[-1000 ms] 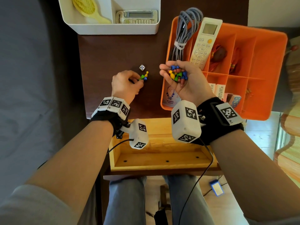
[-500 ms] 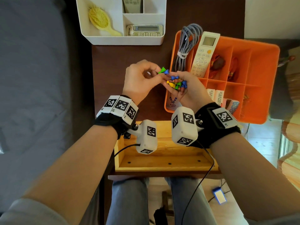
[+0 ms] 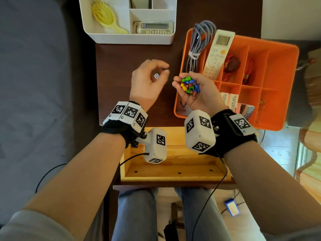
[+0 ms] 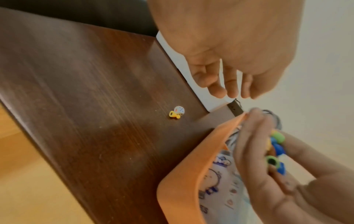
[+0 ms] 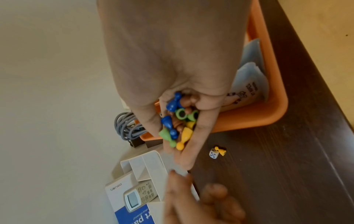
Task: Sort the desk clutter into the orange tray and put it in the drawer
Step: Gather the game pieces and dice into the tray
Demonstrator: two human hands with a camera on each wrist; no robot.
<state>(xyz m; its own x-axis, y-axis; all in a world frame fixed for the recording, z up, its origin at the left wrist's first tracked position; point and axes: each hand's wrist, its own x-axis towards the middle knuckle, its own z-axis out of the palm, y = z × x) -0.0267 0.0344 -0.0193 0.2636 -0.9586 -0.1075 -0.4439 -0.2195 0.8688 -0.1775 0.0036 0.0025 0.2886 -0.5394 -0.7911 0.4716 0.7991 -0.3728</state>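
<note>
My right hand (image 3: pixel 186 88) is cupped palm up over the orange tray's (image 3: pixel 281 80) near left corner and holds several coloured pawns (image 3: pixel 191 82), also visible in the right wrist view as pawns (image 5: pixel 178 121). My left hand (image 3: pixel 162 70) hovers over the dark desk (image 3: pixel 118 66) with loosely curled fingers (image 4: pixel 229 91) and holds nothing. Under it lie a white die (image 3: pixel 156 76) and, touching it, one yellow pawn (image 4: pixel 174 114); the head view hides that pawn. The tray holds a grey cable (image 3: pixel 199 40), a white remote (image 3: pixel 217 54), packets and small red items.
A white organiser (image 3: pixel 132 39) with a yellow hairbrush (image 3: pixel 104 16) and a calculator (image 3: pixel 152 27) stands at the desk's far edge. The wooden drawer (image 3: pixel 173 171) is pulled open below my wrists. The tray overhangs the desk on the right.
My left hand carried its pawns to the right palm, let them go, and has moved back left above the die. The right hand stayed over the tray with more pawns in it.
</note>
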